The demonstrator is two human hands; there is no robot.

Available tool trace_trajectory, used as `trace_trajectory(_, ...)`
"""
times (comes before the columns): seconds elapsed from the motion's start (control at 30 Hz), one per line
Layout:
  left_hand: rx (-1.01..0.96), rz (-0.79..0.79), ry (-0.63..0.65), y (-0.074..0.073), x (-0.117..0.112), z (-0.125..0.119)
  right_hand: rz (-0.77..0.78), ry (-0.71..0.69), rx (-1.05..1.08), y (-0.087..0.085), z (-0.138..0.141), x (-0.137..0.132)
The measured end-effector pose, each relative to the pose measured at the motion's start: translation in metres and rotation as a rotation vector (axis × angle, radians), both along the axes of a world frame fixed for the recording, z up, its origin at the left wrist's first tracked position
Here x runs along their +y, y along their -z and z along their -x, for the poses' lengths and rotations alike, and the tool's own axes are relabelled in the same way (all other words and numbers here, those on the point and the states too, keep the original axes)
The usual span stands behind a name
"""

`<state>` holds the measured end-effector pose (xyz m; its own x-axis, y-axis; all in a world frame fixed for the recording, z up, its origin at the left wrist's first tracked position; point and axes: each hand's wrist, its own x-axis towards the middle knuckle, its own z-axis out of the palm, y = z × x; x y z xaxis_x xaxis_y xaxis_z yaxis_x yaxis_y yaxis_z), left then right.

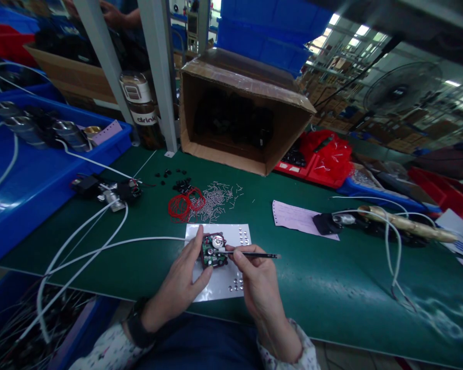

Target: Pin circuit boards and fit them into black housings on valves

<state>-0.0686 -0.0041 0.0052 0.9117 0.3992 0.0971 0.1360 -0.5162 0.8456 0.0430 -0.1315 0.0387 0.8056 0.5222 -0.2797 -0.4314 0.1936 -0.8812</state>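
Note:
My left hand [181, 285] grips a small green circuit board [213, 251] with a round silver part, holding it just above a white sheet [224, 280] on the green table. My right hand [256, 280] pinches black tweezers [250, 254], whose tip touches the board's top. Small shiny discs [243, 236] lie on the sheet's upper right and lower edge [236, 284]. A white cable [139, 241] runs from the left up to the board.
Red wire coils [185, 204] and several small metal pins [218, 198] lie behind the sheet. An open cardboard box [239, 110] lies on its side at the back. Blue bins [31, 154] stand left, a pink paper [297, 216] and a black tool [327, 223] right.

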Motion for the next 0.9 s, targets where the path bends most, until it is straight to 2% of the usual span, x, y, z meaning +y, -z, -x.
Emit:
trace_trajectory(0.27, -0.047, 0.000, -0.051, 0.005, 0.001, -0.002, 0.023, -0.011, -0.036, 0.004, 0.000, -0.001)
trace_trajectory(0.43, -0.123, -0.180, -0.070, 0.007, 0.004, -0.003, 0.051, -0.009, -0.087, 0.005, -0.003, 0.005)
trace_trajectory(0.5, -0.206, -0.300, -0.068, 0.010, 0.007, -0.003, 0.100, 0.003, -0.232, 0.003, 0.003, 0.005)
trace_trajectory(0.63, -0.230, -0.441, -0.117, 0.021, 0.014, -0.006, 0.121, 0.008, -0.909, -0.010, 0.008, 0.000)
trace_trajectory(0.67, -0.230, -0.448, -0.134, 0.025, 0.016, -0.006, 0.107, 0.010, -1.052, -0.018, 0.001, 0.000)
trace_trajectory(0.73, -0.229, -0.438, -0.151, 0.031, 0.018, -0.006, 0.112, 0.063, -1.199, -0.039, -0.032, 0.007)
trace_trajectory(0.77, -0.229, -0.433, -0.147, 0.033, 0.018, -0.005, 0.133, 0.151, -1.203, -0.050, -0.057, 0.014)
trace_trajectory(0.83, -0.240, -0.414, -0.137, 0.038, 0.017, -0.003, 0.282, 0.302, -1.158, -0.069, -0.117, 0.039)
trace_trajectory(0.87, -0.252, -0.398, -0.141, 0.040, 0.016, -0.002, 0.379, 0.311, -1.094, -0.074, -0.148, 0.056)
trace_trajectory(0.9, -0.263, -0.377, -0.152, 0.041, 0.015, -0.001, 0.485, 0.247, -1.012, -0.075, -0.177, 0.076)
